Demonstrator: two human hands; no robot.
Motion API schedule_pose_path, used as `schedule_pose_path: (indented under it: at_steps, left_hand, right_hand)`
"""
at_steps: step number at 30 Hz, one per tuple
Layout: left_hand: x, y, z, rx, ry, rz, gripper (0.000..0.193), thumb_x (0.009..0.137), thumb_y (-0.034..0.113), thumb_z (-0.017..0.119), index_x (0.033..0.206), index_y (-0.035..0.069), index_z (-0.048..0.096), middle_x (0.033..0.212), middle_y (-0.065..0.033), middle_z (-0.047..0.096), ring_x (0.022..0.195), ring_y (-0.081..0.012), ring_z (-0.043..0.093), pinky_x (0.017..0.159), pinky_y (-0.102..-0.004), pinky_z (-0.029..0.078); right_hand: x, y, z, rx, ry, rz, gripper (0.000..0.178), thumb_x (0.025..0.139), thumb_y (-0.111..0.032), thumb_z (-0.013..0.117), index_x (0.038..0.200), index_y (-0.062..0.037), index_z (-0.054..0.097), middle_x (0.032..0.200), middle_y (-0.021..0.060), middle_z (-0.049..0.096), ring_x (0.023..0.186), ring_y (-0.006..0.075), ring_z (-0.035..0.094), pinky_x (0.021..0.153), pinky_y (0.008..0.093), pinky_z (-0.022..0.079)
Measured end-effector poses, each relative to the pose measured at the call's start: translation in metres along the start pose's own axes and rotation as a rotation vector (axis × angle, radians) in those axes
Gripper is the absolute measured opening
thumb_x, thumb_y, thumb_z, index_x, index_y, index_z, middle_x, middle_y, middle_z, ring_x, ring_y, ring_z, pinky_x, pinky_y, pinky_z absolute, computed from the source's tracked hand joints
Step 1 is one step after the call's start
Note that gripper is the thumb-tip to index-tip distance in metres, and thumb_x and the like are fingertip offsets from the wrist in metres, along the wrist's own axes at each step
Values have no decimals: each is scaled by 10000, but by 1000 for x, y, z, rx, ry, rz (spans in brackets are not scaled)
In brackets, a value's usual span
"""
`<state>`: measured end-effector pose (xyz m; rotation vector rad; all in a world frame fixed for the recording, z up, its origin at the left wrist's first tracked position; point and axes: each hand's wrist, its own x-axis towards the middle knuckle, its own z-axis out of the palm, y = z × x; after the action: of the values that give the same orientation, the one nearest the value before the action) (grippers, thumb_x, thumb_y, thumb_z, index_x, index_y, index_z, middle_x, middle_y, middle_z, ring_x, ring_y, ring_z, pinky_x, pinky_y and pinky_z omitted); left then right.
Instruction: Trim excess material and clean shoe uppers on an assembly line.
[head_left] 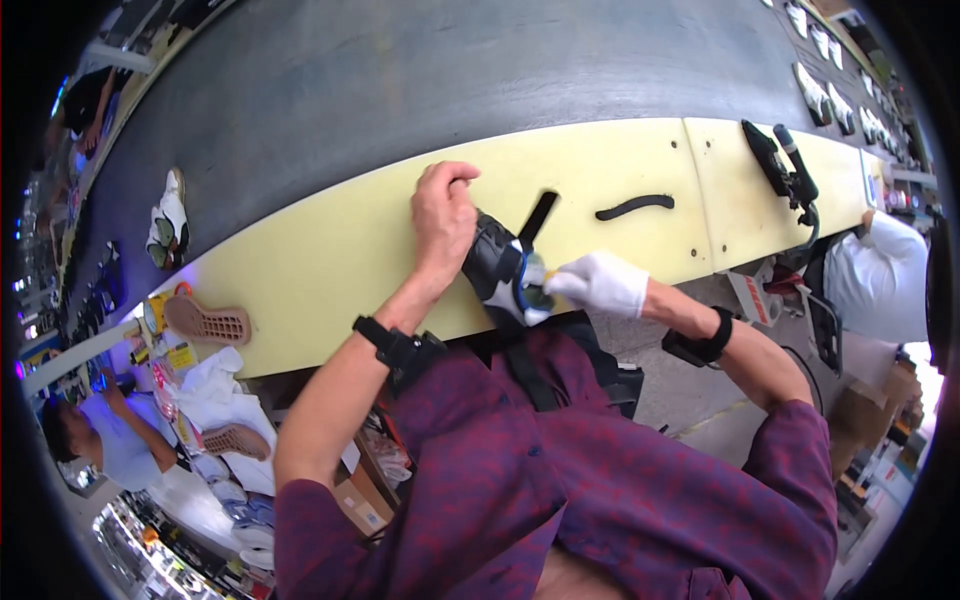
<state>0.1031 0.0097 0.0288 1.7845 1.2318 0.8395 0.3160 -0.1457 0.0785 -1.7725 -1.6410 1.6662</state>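
A dark shoe-shaped piece (490, 250) with white, green and blue parts lies tilted at the bench's near edge. My bare left hand (445, 218) is against its far left side, fingers curled. What those fingers close on, if anything, is hidden. A white glove covers my right hand (605, 283), which pinches a small yellow item at the piece's white and green end; its kind is too small to tell. From the piece's right side a flat black strip (539, 217) sticks out. A curved black strip (635, 207) lies on the bench farther right.
Beyond the pale yellow bench (330, 250) runs a wide grey belt (450, 70). On it are a white shoe (170, 220) at left and rows of shoes (815, 95) at far right. A black device on an arm (785, 165) stands right. Brown soles (208, 318) are at left, near another person (120, 435).
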Motion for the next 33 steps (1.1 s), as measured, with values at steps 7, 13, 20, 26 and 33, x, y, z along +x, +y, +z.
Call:
schedule_pose_path:
  at_steps: [7, 13, 20, 26, 33]
  left_hand:
    - [-33, 15, -26, 506, -42, 120, 229, 1040, 222, 580, 1006, 69, 748, 1023, -123, 715, 1021, -322, 636, 936, -466, 459]
    - [-43, 10, -29, 617, -147, 201, 284, 1073, 220, 521, 1028, 47, 741, 1007, -124, 712, 957, -332, 627, 873, -465, 461]
    - [-32, 5, -12, 276, 142, 149, 243, 899, 68, 503, 1037, 74, 703, 916, -41, 690, 878, -251, 621, 814, -403, 404]
    - [-21, 6, -10, 265, 149, 167, 224, 849, 59, 493, 971, 90, 679, 867, -24, 666, 811, -231, 602, 778, -395, 375]
    - [-17, 6, -11, 283, 137, 87, 213, 861, 70, 496, 965, 112, 676, 839, -9, 647, 790, -233, 591, 779, -404, 369]
  right_hand:
    - [-14, 12, -10, 24, 571, 81, 350, 1079, -341, 644, 971, -23, 743, 790, 160, 717, 713, 304, 708, 697, 416, 553]
    - [82, -69, 25, -480, 991, -324, 181, 942, -184, 759, 911, -44, 648, 780, 196, 665, 740, 422, 667, 690, 518, 533]
    - [121, -69, 21, -485, 821, -84, 252, 996, -269, 713, 893, -56, 626, 800, 178, 703, 769, 394, 697, 685, 516, 544]
    - [128, -71, 10, -499, 805, -97, 290, 1013, -294, 711, 885, -53, 615, 757, 176, 680, 741, 392, 686, 661, 501, 536]
    - [138, -76, 1, -471, 686, 33, 308, 1053, -312, 670, 928, -34, 626, 773, 204, 694, 736, 425, 702, 670, 500, 547]
